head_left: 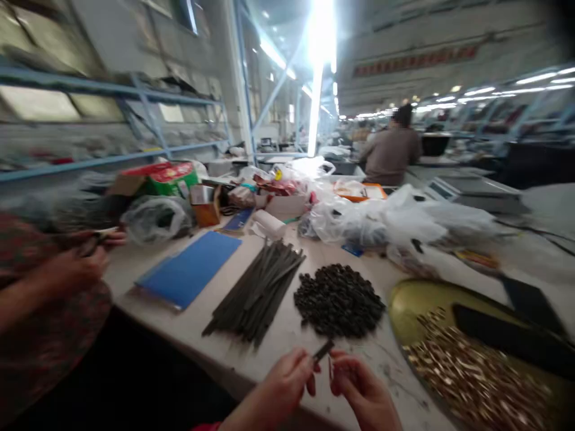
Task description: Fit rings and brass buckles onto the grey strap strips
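Two hands meet at bottom centre by the table's [188, 328] near edge: the left [287, 380] pinches a dark strip [323, 350], the right [359, 383] a small piece [331, 366]; bare tabletop lies right of them.

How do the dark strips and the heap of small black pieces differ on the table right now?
The dark strips are long and narrow, while the small black pieces are short and chunky.
The strips lie roughly lengthwise alongside and over one another in a slanting bundle; the pieces sit jumbled in a rounded heap.
The strips' ends fan out unevenly, whereas the heap's outline is compact.
Both are dark and lie on the pale table.
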Motion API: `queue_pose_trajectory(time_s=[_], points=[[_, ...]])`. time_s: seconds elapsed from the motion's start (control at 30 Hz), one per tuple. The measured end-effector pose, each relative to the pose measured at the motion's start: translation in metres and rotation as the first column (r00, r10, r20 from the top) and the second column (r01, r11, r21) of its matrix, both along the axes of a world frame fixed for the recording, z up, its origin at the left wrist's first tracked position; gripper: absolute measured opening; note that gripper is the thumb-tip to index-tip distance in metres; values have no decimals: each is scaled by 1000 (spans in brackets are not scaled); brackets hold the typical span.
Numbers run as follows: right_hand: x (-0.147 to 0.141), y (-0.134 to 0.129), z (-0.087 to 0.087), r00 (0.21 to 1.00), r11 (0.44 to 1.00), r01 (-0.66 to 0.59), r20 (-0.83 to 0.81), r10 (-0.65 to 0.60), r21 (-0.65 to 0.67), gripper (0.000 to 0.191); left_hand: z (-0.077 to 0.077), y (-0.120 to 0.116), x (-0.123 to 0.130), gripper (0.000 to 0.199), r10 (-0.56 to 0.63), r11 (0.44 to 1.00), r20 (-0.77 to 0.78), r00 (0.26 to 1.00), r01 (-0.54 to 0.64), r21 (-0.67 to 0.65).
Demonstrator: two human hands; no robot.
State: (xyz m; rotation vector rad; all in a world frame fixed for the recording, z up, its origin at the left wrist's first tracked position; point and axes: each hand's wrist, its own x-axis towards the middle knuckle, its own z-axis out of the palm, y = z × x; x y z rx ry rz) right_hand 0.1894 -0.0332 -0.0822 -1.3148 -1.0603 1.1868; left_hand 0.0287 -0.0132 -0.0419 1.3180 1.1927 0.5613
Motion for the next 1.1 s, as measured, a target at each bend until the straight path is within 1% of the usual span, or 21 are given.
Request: queue_pose_trajectory(time_s=[0.03, 0.1, 0.17, 0.23, 0.27, 0.33, 0.43, 0.53, 0.6, 0.67, 0.73, 0.8, 0.87, 0.93, 1.0, 1.03, 1.1], points=[[3, 0, 1, 992, 999, 28, -120, -31, -23, 32, -2, 3, 1, 29, -29, 999, -30, 999, 30, 35], [8, 3, 4, 958, 995, 18, -282, -45, -99, 28, -3, 6, 4, 25, -69, 995, -86, 994, 75, 68], [11, 6, 8, 894, 991, 29, -440, -83, -129, 28, -3, 6, 6, 26, -108, 990, -139, 984, 119, 76], [13, 7, 11, 817, 987, 52, -562, -131, -153, 33, -1, 4, 9, 26, -131, 984, -185, 974, 151, 98], [14, 6, 12, 784, 984, 57, -602, -150, -170, 36, 0, 3, 11, 26, -136, 980, -204, 970, 162, 118], [17, 4, 14, 743, 976, 53, -645, -179, -210, 39, 3, 1, 15, 25, -145, 971, -225, 964, 182, 154], [20, -1, 16, 718, 967, 38, -667, -201, -251, 38, 7, 1, 25, 24, -173, 959, -257, 951, 222, 175], [18, -9, 18, 669, 958, -17, -716, -201, -285, 40, 8, 0, 38, 24, -206, 941, -273, 940, 267, 207], [15, -14, 18, 645, 954, -42, -737, -202, -298, 39, 8, -1, 45, 24, -195, 935, -279, 940, 264, 236], [14, -18, 17, 641, 955, -19, -737, -214, -295, 37, 7, -4, 51, 24, -184, 934, -281, 942, 256, 248], [17, -21, 17, 640, 960, 22, -733, -229, -280, 35, 9, -7, 55, 24, -203, 938, -277, 939, 268, 220], [22, -22, 18, 631, 959, 43, -736, -243, -280, 36, 12, -10, 56, 23, -228, 941, -273, 935, 283, 184], [25, -24, 18, 642, 961, 45, -730, -237, -272, 35, 17, -13, 58, 22, -228, 945, -251, 941, 276, 177], [26, -27, 16, 692, 973, 35, -697, -187, -227, 32, 20, -15, 59, 21, -226, 947, -194, 955, 261, 184], [23, -30, 13, 766, 986, 43, -629, -134, -158, 29, 22, -18, 59, 20, -230, 953, -135, 964, 251, 172], [21, -32, 11, 796, 989, 53, -592, -124, -135, 28, 22, -19, 58, 19, -234, 956, -116, 965, 250, 155], [18, -34, 9, 827, 990, 76, -546, -130, -120, 27, 22, -20, 55, 19, -244, 961, -94, 965, 254, 108]])
